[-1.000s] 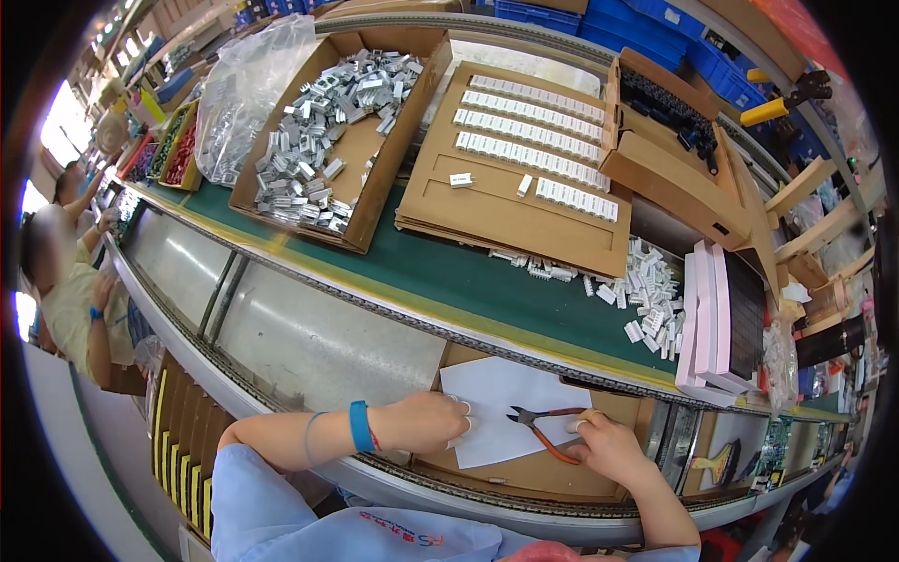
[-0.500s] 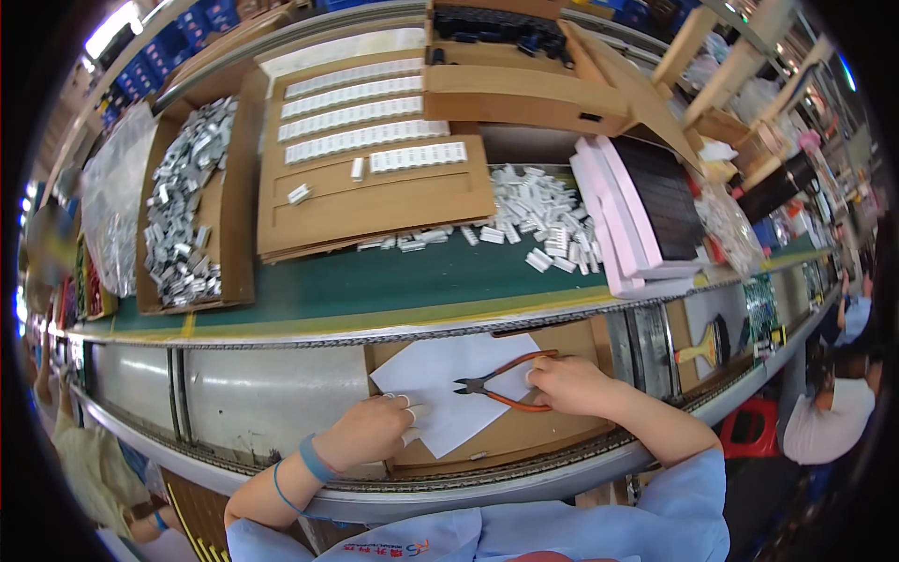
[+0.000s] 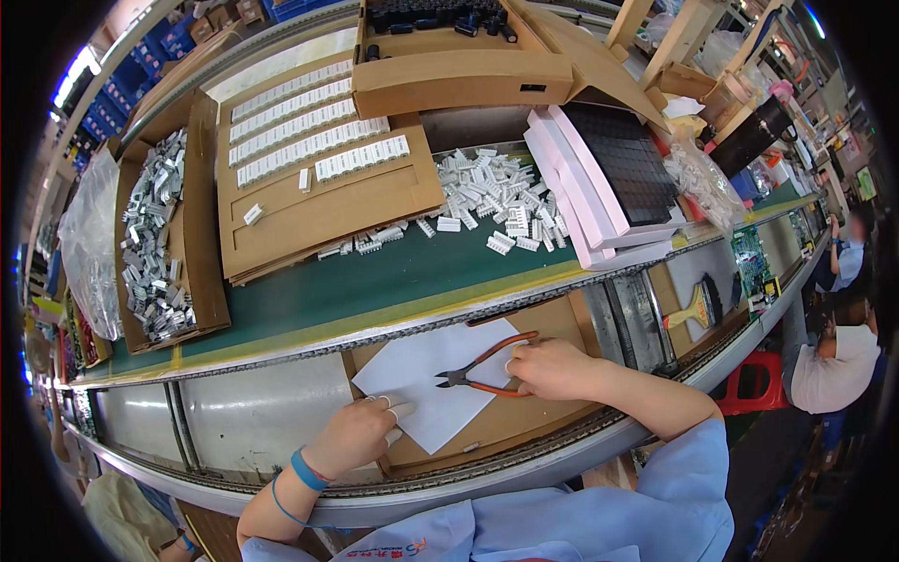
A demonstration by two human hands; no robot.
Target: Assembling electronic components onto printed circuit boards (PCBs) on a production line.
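Note:
My right hand (image 3: 554,371) holds a pair of diagonal cutters (image 3: 488,356) with orange handles. Their jaws point left over a white sheet of paper (image 3: 436,420) and are parted, and the handles stand spread. My left hand (image 3: 354,435) rests at the paper's left edge, with pale finger cots on some fingers. A gap shows between its thumb and forefinger, and nothing is seen in it. The paper lies on a brown cardboard piece (image 3: 538,417) in the near track. A small light piece (image 3: 471,447) lies near the cardboard's front edge.
Beyond the metal rail, a green bench bears a carton of small metallic parts (image 3: 154,248), cardboard with rows of white connectors (image 3: 300,122), loose white connectors (image 3: 501,192) and pink foam with a black tray (image 3: 623,164). A yellow-handled brush (image 3: 695,307) lies right. A person (image 3: 833,365) sits farther right.
The whole view has tilted and shifted, so the bench things appear farther left. My hands, the cutters and the paper keep nearly the same places relative to each other.

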